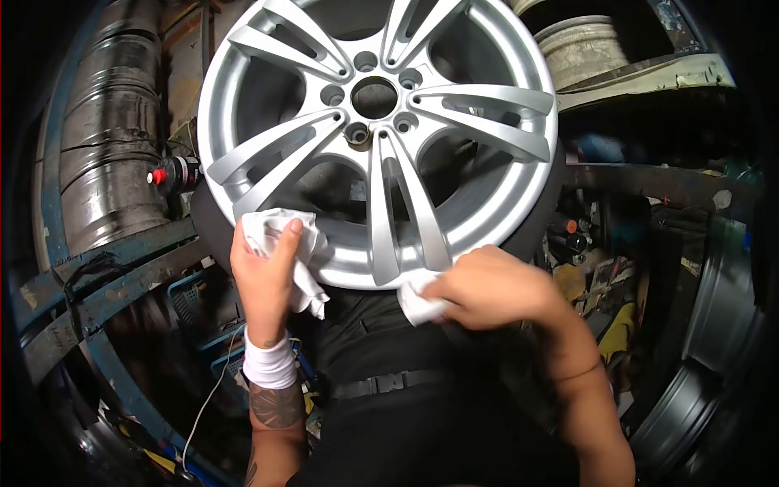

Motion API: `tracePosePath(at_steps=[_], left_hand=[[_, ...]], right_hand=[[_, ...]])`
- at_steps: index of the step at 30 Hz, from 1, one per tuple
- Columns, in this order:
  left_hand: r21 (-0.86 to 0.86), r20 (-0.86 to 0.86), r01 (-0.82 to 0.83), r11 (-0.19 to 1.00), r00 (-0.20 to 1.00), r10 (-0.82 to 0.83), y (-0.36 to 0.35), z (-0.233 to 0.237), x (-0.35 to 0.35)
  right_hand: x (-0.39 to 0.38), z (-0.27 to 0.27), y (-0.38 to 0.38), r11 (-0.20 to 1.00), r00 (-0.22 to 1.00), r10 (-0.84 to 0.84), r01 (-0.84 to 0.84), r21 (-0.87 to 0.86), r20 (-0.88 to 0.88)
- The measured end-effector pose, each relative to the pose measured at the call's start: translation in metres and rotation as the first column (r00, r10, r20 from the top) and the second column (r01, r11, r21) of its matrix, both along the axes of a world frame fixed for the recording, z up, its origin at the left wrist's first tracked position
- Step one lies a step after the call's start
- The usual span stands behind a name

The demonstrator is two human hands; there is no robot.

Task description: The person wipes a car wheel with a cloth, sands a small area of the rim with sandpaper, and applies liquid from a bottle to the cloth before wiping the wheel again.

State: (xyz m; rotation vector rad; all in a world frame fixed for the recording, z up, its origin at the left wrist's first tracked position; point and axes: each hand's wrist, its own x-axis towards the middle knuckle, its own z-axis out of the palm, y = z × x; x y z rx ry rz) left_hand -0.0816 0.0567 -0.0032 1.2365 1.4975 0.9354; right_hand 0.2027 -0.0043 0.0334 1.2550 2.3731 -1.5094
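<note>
A silver alloy wheel point(402, 174) with paired spokes and a round centre hole faces me, a dark tyre point(213, 223) showing behind its edge. My left hand point(264, 276), with a white band on the wrist, is closed on a crumpled white cloth point(280, 231) at the wheel's lower left rim. At the lower right, my right hand point(487, 286) is blurred and pinches a small white piece of cloth or paper point(422, 302) against or very near the rim's lower edge. The fingertips of that hand are partly hidden.
Stacked metal rims point(114, 138) stand on the left behind a blue metal frame point(122, 260). A dark bottle with a red cap point(174, 174) lies beside the wheel. Another rim point(578, 49) sits at the upper right. Blue baskets point(191, 300) and bottles point(568, 235) are lower down.
</note>
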Motion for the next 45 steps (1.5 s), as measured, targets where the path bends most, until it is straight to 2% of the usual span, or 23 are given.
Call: tracePosePath(at_steps=[1,3,4,5,7,9,10,14,17,21,22,25,27,29,30,31,33,36,37,39,40,43,45], left_hand=[[0.073,-0.051,0.042,0.996,0.998,-0.039,-0.004,0.002,0.006],[0.107,-0.291,0.169,0.98,0.948,-0.132,-0.018,0.016,0.032],[0.185,-0.457,0.367,0.912,0.854,-0.251,-0.028,0.01,0.038],[0.223,-0.615,0.556,0.8,0.718,-0.327,-0.038,0.004,0.045],[0.233,-0.665,0.738,0.634,0.596,-0.449,-0.055,0.004,0.073],[-0.009,-0.83,0.844,0.536,0.293,-0.475,-0.081,0.0,0.083],[-0.106,-0.83,0.83,0.547,0.23,-0.509,-0.088,0.005,0.083],[-0.137,-0.785,0.845,0.517,0.226,-0.576,-0.074,-0.003,0.09],[-0.198,-0.763,0.871,0.45,0.152,-0.629,-0.064,-0.001,0.096],[-0.264,-0.658,0.823,0.503,0.227,-0.718,-0.067,0.028,0.083],[-0.217,-0.638,0.803,0.555,0.313,-0.703,-0.069,0.025,0.088],[-0.174,-0.644,0.782,0.599,0.37,-0.67,-0.07,0.004,0.111],[-0.193,-0.315,0.787,0.586,0.516,-0.796,-0.054,0.013,0.084],[-0.191,0.268,0.918,0.348,0.39,-0.881,-0.046,0.031,0.057],[-0.227,0.476,0.916,0.331,0.401,-0.783,-0.058,0.036,0.052],[-0.219,0.34,0.923,0.316,0.376,-0.862,-0.07,0.037,0.046],[-0.254,0.247,0.89,0.378,0.437,-0.865,-0.075,0.032,0.04],[-0.191,0.095,0.896,0.4,0.423,-0.901,-0.056,0.034,0.031],[-0.203,0.0,0.9,0.386,0.394,-0.919,-0.05,0.036,0.027],[-0.248,-0.15,0.889,0.385,0.357,-0.922,-0.039,0.042,0.019],[-0.263,-0.207,0.875,0.407,0.361,-0.909,-0.035,0.043,0.015],[-0.312,-0.397,0.828,0.466,0.332,-0.856,-0.03,0.042,-0.001],[-0.31,-0.426,0.841,0.444,0.294,-0.856,-0.026,0.041,-0.001]], right_hand=[[0.018,0.008,0.0,0.999,0.987,-0.014,0.006,-0.046,-0.162],[0.038,0.023,-0.002,0.978,0.974,-0.21,0.21,0.004,0.085],[0.048,0.013,-0.003,0.942,0.943,-0.333,0.332,0.057,0.008],[0.055,0.015,-0.002,0.923,0.917,-0.384,0.377,0.077,0.109],[0.058,0.003,-0.007,0.867,0.869,-0.495,0.492,0.079,0.023],[0.048,-0.005,-0.01,0.817,0.813,-0.575,0.577,-0.005,-0.091],[0.041,-0.01,-0.011,0.787,0.775,-0.615,0.615,-0.051,-0.147],[0.025,-0.035,-0.016,0.712,0.688,-0.702,0.679,-0.179,-0.184],[0.024,-0.043,-0.019,0.682,0.652,-0.729,0.717,-0.144,-0.21],[0.039,-0.044,-0.026,0.598,0.55,-0.8,0.769,-0.227,-0.242],[0.039,-0.045,-0.025,0.576,0.521,-0.816,0.769,-0.277,-0.251],[0.038,-0.049,-0.014,0.661,0.624,-0.75,0.715,-0.229,-0.218],[0.039,-0.048,-0.008,0.679,0.64,-0.734,0.694,-0.238,-0.228],[0.046,-0.054,-0.011,0.673,0.621,-0.739,0.696,-0.249,-0.263],[0.049,-0.048,-0.009,0.63,0.589,-0.775,0.687,-0.363,-0.229],[0.052,-0.049,-0.007,0.619,0.562,-0.784,0.68,-0.393,-0.262],[0.051,-0.05,-0.005,0.577,0.513,-0.816,0.699,-0.424,-0.264],[0.044,-0.049,-0.003,0.694,0.664,-0.719,0.674,-0.252,-0.204],[0.039,-0.047,-0.006,0.776,0.761,-0.626,0.629,-0.042,-0.169],[0.025,-0.042,-0.014,0.841,0.905,-0.424,0.401,0.362,-0.017],[0.02,-0.036,-0.021,0.85,0.951,-0.302,0.239,0.47,0.063],[0.001,-0.032,-0.051,0.82,0.97,-0.161,0.028,0.572,0.182],[-0.014,-0.024,-0.064,0.811,0.925,-0.139,-0.099,0.577,0.353]])
